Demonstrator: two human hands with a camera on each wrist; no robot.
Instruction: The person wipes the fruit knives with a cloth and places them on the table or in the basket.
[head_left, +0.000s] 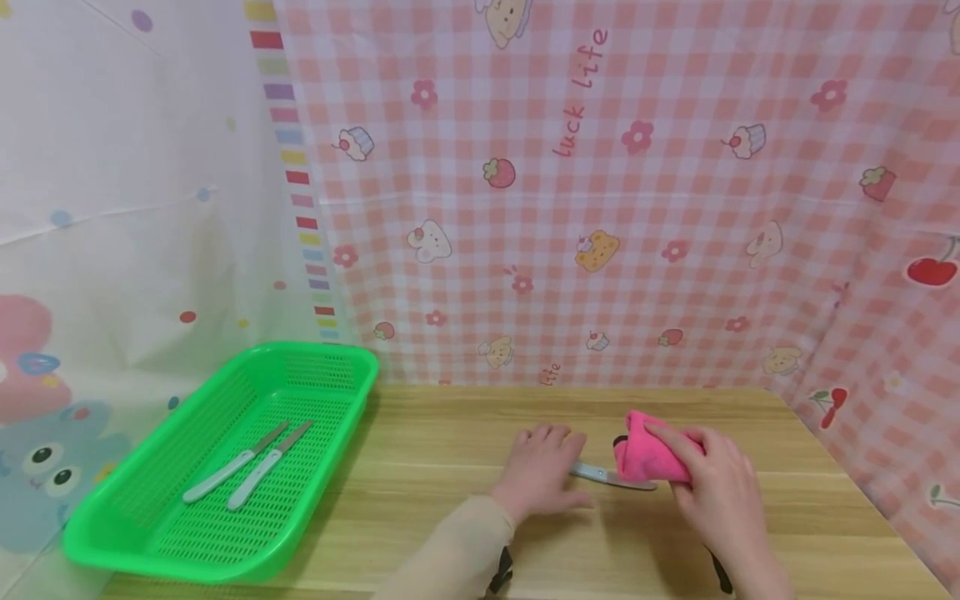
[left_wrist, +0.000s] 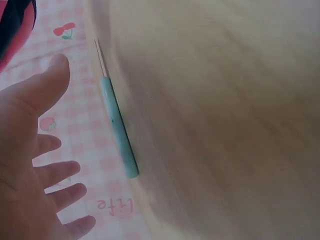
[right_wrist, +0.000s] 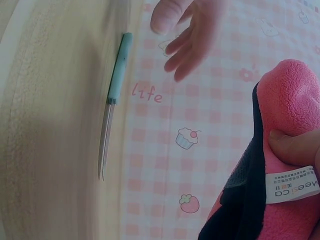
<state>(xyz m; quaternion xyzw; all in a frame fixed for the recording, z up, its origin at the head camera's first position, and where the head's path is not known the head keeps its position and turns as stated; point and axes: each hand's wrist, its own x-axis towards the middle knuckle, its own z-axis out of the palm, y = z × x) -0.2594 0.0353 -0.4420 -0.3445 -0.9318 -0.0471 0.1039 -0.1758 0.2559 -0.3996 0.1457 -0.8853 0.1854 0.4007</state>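
A knife with a pale blue-green handle (head_left: 600, 473) lies on the wooden table, also seen in the left wrist view as a knife (left_wrist: 118, 125). My left hand (head_left: 538, 471) is over the handle end, its fingers spread and holding nothing. In the right wrist view that same left hand (right_wrist: 197, 35) appears apart from the knife's handle. My right hand (head_left: 723, 487) grips a bunched pink cloth (head_left: 648, 454) above the blade end. Dark edging and a white label show on the cloth (right_wrist: 290, 110) in the right wrist view.
A green plastic basket (head_left: 165, 565) stands on the left side of the table. Inside it lie two knives (head_left: 255, 481) with pale handles, side by side. A pink checked curtain (head_left: 525, 317) hangs behind the table and along its right side.
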